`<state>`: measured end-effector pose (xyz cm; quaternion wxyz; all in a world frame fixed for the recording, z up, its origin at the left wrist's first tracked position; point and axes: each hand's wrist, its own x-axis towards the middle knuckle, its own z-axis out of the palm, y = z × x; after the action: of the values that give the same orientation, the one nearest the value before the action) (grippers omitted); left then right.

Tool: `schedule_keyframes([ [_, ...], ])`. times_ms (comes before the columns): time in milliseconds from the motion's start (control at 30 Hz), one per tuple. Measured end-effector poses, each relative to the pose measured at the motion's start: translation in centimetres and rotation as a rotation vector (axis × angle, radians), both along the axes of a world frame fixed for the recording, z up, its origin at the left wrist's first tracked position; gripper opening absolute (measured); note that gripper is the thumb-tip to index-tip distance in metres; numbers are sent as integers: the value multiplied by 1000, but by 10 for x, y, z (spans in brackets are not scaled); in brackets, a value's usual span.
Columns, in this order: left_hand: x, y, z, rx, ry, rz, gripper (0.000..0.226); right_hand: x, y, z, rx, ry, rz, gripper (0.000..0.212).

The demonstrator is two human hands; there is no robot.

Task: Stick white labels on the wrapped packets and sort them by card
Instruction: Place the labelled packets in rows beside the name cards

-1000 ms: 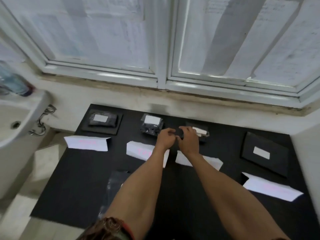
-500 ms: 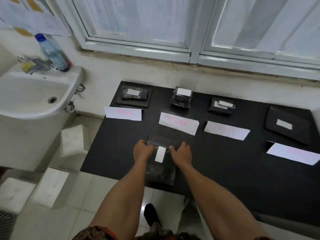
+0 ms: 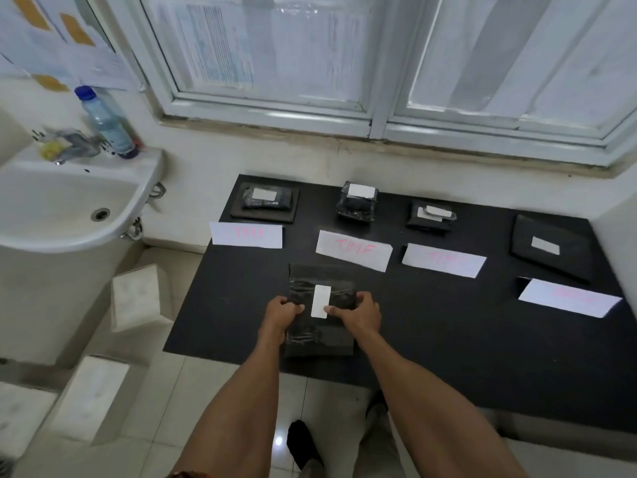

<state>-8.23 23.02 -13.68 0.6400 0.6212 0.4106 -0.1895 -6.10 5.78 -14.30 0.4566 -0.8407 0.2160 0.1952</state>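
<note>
A black wrapped packet point(image 3: 322, 326) lies near the front left of the black table point(image 3: 448, 332), with a white label point(image 3: 320, 301) on its top. My left hand point(image 3: 281, 313) grips the packet's left side, thumb on top. My right hand point(image 3: 358, 313) grips its right side, and its thumb presses the label's lower edge. Along the back lie labelled packets: one far left point(image 3: 263, 201), one beside it point(image 3: 356, 201), a third point(image 3: 431, 215) and a flat one at the right point(image 3: 548, 246). White cards with pink writing sit before them point(image 3: 246, 234), point(image 3: 353, 250), point(image 3: 444, 259), point(image 3: 568, 297).
A white sink point(image 3: 62, 201) with a tap and a plastic bottle point(image 3: 107, 122) stands left of the table. White boxes point(image 3: 138, 296) sit on the tiled floor below it. A wall and window sill run behind the table. My foot point(image 3: 303, 443) shows under the table's front edge.
My hands left the third packet at the back and came to the packet at the front left. In the last half second my thumbs moved inward onto the label.
</note>
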Motion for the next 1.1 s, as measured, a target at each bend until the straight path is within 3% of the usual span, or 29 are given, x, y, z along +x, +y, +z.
schedule_keyframes([
  [167,22,-21,45,-255,-75,-35,45,21,-14,47,83,-195,38,72],
  [333,60,-77,74,-218,-154,151,48,40,-48,82,89,-400,-39,49],
  [433,90,-128,84,-304,-193,176,61,67,-96,94,-75,-388,-74,69],
  [567,126,-201,94,-404,-243,281,51,92,-162,104,-160,-318,-321,101],
  [633,151,-251,95,-455,-261,294,48,112,-207,105,-7,-307,-446,104],
  [733,191,-317,92,-507,-243,295,52,148,-268,95,358,-305,-557,81],
  [900,248,-393,87,-523,-237,217,53,206,-366,90,765,-299,-662,55],
  [1100,307,-451,80,-284,-311,100,73,268,-483,82,775,-229,-631,47],
])
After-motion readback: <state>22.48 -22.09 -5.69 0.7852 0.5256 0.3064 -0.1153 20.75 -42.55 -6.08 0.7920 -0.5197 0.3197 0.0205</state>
